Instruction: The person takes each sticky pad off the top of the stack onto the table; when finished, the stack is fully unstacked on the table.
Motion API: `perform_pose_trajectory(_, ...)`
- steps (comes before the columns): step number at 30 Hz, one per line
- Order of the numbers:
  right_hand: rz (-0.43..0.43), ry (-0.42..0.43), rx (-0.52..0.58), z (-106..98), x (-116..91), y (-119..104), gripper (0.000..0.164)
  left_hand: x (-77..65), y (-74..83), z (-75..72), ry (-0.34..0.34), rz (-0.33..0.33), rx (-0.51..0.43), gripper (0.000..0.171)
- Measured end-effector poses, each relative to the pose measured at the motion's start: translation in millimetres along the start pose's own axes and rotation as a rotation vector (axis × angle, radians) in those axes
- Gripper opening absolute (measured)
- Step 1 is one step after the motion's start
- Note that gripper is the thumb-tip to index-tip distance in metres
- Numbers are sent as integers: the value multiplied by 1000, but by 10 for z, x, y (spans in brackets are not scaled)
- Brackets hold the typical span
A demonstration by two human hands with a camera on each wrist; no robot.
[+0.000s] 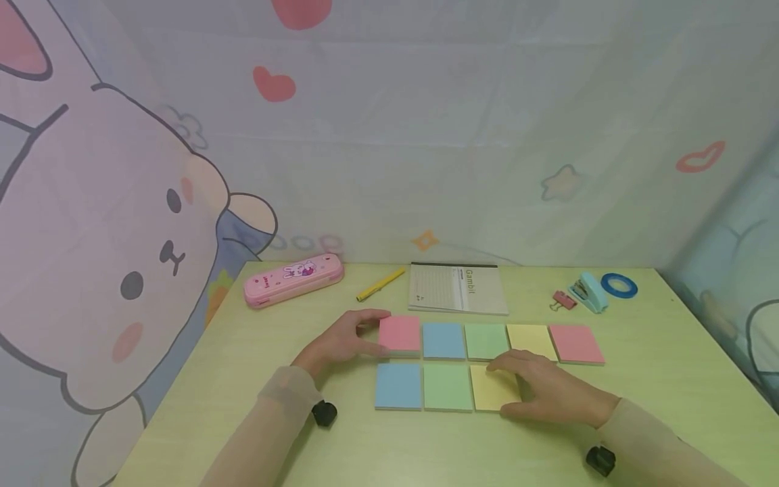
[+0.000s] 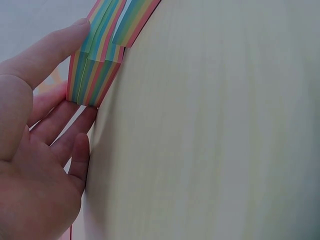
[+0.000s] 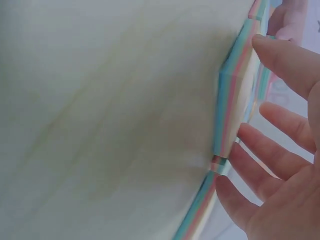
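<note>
My left hand (image 1: pixel 347 341) grips the pink sticky note pad (image 1: pixel 399 335) at the left end of the back row, thumb along its near edge. In the left wrist view, striped edges show a thick stack of sticky notes (image 2: pixel 92 75) between thumb and fingers. My right hand (image 1: pixel 544 389) spreads over the right side of the yellow sticky note pad (image 1: pixel 489 391) in the front row. In the right wrist view, its fairly straight fingers (image 3: pixel 272 150) lie along that pad's edge (image 3: pixel 232 110). Beside it lie a green pad (image 1: pixel 447 387) and a blue pad (image 1: pixel 398 387).
The back row continues with blue (image 1: pixel 443 340), green (image 1: pixel 485 340), yellow (image 1: pixel 531 338) and pink pads (image 1: pixel 577 343). Behind are a pink pencil case (image 1: pixel 294 281), yellow pen (image 1: pixel 381 285), notebook (image 1: pixel 456 289), red binder clip (image 1: pixel 564 299), mint stapler (image 1: pixel 588 293) and blue tape roll (image 1: pixel 619 285).
</note>
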State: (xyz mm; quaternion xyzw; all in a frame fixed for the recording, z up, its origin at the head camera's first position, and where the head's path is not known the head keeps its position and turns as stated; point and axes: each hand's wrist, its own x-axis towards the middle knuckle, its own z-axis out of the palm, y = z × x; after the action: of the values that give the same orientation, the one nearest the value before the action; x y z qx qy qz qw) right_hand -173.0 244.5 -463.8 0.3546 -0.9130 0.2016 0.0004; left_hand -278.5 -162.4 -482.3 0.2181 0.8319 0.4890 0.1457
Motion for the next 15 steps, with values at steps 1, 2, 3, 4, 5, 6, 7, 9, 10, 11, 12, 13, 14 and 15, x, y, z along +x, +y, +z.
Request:
perform_pose_trajectory(1,-5,6,-5,-18,15,-16,54,-2,4,0,-1,-1,1,73)
perform_pose_trajectory(2,-12,17,-5,-37,34,-34,53,-4,10,0,0,0,2,73)
perform_pose_trajectory(3,-18,27,-1,-53,59,-52,51,-7,13,-1,0,-1,3,73)
perform_pose_trajectory(4,-21,37,9,-70,90,-74,50,-12,16,-1,2,1,1,73)
perform_pose_trajectory(5,-31,50,26,-87,127,-97,48,-16,19,-2,4,-2,1,73)
perform_pose_trajectory(6,-37,60,48,-100,173,-119,47,-22,21,-3,6,-8,-1,73)
perform_pose_trajectory(7,-38,66,74,-109,227,-146,46,-25,21,-3,8,-12,-1,74)
perform_pose_trajectory(9,-37,70,117,-117,347,-198,46,-30,11,-4,9,-15,-3,74)
perform_pose_trajectory(10,-37,71,136,-117,420,-224,47,-30,4,-3,9,-14,-3,74)
perform_pose_trajectory(11,-44,72,145,-111,502,-246,49,-29,-1,-4,8,-17,-6,74)
perform_pose_trajectory(12,-41,71,148,-102,588,-268,50,-26,-10,-6,6,-14,-8,74)
perform_pose_trajectory(13,-44,70,144,-93,677,-288,51,-22,-15,-8,4,-11,-14,75)
perform_pose_trajectory(14,-49,69,140,-83,765,-303,52,-14,-25,-10,2,-7,-19,75)
perform_pose_trajectory(15,-54,67,136,-74,852,-318,53,-8,-27,-13,0,-6,-25,75)
